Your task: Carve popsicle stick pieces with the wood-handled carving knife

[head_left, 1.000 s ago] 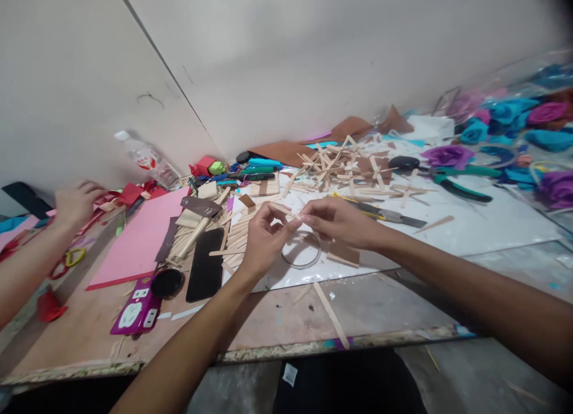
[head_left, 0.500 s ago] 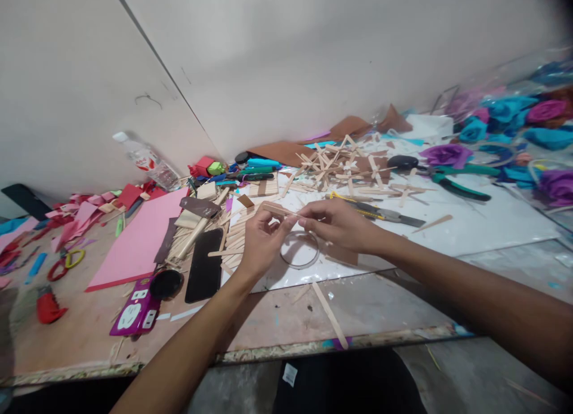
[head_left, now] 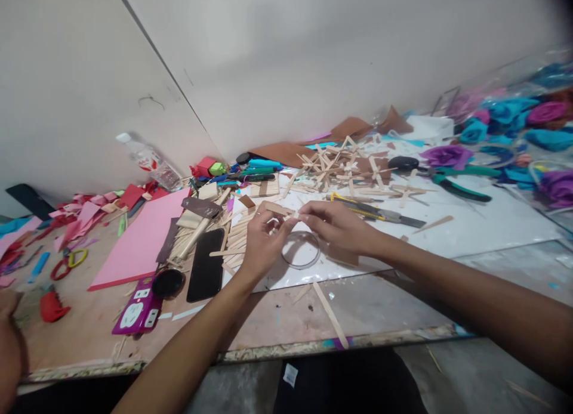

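A flat wooden craft stick (head_left: 278,209) is held in my left hand (head_left: 265,235), pinched between thumb and curled fingers. My right hand (head_left: 333,222) meets it at the stick's right end, thumb and fingertips pressed together; whatever is between them is too small to make out. Beneath both hands lies a thin ring (head_left: 301,265) on the white board (head_left: 286,278). Rows of craft sticks (head_left: 236,238) lie just left of my left hand. Beyond my right hand rests a utility knife (head_left: 380,213) with a yellow and black handle.
Green-handled pliers (head_left: 463,187) and paper flowers (head_left: 447,156) lie to the right. A pile of joined sticks (head_left: 335,163) stands behind. On the left are a phone (head_left: 205,265), pink sheets (head_left: 143,241), scissors (head_left: 67,263) and a bottle (head_left: 150,162). Another person's arm (head_left: 9,342) shows at the left edge.
My right fingertips have shifted very slightly at the stick's end. Another person's arm has come into view at the left edge. The view has moved a little.
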Tool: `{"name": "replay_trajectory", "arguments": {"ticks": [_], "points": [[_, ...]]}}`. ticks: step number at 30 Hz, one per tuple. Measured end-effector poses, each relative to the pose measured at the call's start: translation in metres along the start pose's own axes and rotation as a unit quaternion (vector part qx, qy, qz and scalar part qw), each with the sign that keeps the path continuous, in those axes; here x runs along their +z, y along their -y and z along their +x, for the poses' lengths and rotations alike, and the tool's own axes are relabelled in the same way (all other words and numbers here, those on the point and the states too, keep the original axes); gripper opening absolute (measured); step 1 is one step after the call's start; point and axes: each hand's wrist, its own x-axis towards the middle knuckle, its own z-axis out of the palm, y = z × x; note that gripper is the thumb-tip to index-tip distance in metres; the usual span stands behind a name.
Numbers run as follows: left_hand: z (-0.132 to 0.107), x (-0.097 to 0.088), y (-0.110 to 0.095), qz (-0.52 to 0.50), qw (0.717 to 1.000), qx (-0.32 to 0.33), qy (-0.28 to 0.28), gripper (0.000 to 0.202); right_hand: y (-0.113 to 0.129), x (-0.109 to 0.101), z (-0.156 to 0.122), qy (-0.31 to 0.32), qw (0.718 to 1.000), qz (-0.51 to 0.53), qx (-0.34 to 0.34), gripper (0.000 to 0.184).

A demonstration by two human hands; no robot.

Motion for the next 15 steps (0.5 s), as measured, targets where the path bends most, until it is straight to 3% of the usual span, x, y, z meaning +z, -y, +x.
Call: {"name": "replay_trajectory", "arguments": {"ticks": [15], "points": [[0.0029,-0.0026,-0.0022,-0.008,1.0,0.014,0.027,0.028,0.0024,0.0029,0.0,0.065,0.997,-0.029,-0.04,0.028]]}}
